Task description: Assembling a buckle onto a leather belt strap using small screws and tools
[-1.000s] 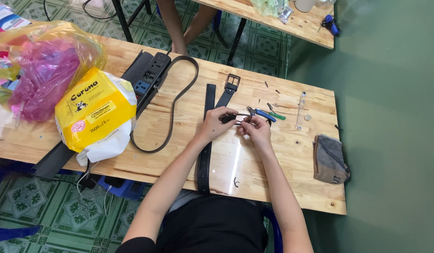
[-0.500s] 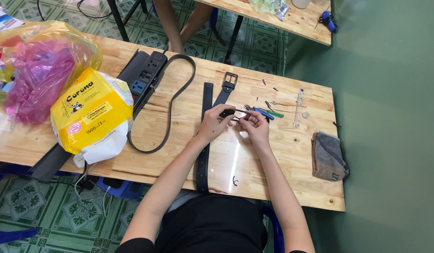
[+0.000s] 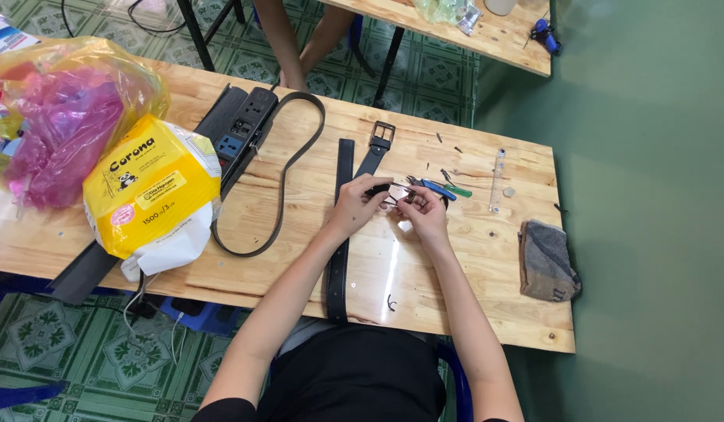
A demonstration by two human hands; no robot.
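Note:
My left hand (image 3: 357, 205) and my right hand (image 3: 424, 212) meet over the wooden table (image 3: 299, 258), both pinching a small dark belt piece with a metal part (image 3: 392, 192) between the fingertips. Under my left forearm a black belt (image 3: 340, 234) lies lengthwise, its square buckle (image 3: 381, 134) at the far end. Just beyond my right hand lie a blue-handled tool (image 3: 434, 187) and a green-handled tool (image 3: 458, 191).
A looped black belt (image 3: 288, 168) and a black power strip (image 3: 241, 129) lie left of centre. A yellow package (image 3: 151, 187) and a bag of pink stuff (image 3: 61, 125) fill the left end. A grey cloth (image 3: 545, 262) sits at the right edge. Another person's legs (image 3: 296, 39) stand behind.
Both hands stay together on the small piece, shifting only slightly. The view has drifted a little.

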